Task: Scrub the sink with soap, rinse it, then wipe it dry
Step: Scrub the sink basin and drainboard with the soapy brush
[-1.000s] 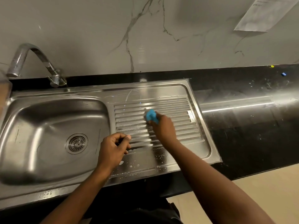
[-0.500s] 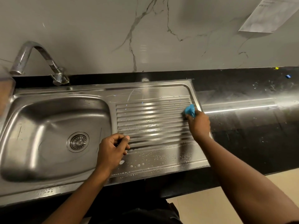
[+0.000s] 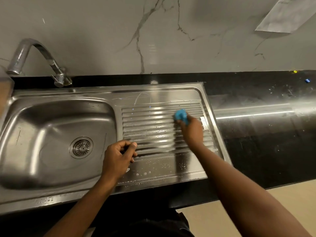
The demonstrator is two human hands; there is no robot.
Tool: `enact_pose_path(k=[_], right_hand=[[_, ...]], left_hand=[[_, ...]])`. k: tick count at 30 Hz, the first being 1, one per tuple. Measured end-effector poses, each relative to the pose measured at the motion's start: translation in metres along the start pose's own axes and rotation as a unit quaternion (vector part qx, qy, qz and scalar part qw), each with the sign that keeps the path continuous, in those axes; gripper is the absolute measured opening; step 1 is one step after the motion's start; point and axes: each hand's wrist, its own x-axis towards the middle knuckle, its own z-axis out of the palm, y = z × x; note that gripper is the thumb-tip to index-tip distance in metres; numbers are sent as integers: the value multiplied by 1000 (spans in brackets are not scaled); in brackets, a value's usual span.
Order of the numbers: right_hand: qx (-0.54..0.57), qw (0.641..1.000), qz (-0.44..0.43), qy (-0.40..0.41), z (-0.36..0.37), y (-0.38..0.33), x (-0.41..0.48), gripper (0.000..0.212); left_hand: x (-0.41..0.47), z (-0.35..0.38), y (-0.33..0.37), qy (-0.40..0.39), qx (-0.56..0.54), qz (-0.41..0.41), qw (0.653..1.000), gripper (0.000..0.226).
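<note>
Now right hand (image 3: pixel 192 130) grips blue scrubber (image 3: pixel 181 116) on soapy drainboard (image 3: pixel 153 132).

blue sponge (image 3: pixel 181 115), steel sink (image 3: pixel 56 103) (ribbed), blk counter (image 3: pixel 266 142)

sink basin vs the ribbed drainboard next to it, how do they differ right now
The basin is a deep, smooth bowl; the drainboard is shallow and ribbed. The basin has a round drain strainer; the drainboard shows none. The drainboard carries soap bubbles, and the right hand presses a blue sponge on it; the basin's bowl shows no plain suds and no hand. Both are shiny steel, one piece.
</note>
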Motion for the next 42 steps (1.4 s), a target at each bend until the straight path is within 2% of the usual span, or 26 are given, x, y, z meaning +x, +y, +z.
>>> enact_pose_path(k=[4,10,14,19,27,36,42], right_hand=[[-16,997,58,57,-58,35,22,40],[16,998,40,36,-34,29,3,42],[-33,999,-6,16,-23,35,-21,49],[-50,997,44,37,-62,63,-6,45],[-25,995,81,47,-69,48,33,47],[19,991,110,76,-68,73,-41,57],[25,992,106,59,-47,53,-66,51]], left_hand=[[-1,-4,-3,5,4,-6,1000,19],[2,-5,-5,3,1,-13,1000,18],[5,-3,-2,-13,6,-6,1000,20],[9,-8,2,-13,-1,7,1000,21],[4,-18,0,-17,-10,12,1000,17],[0,-21,-7,-36,-11,13,999,18],[1,-24,-4,-52,-10,16,998,19]])
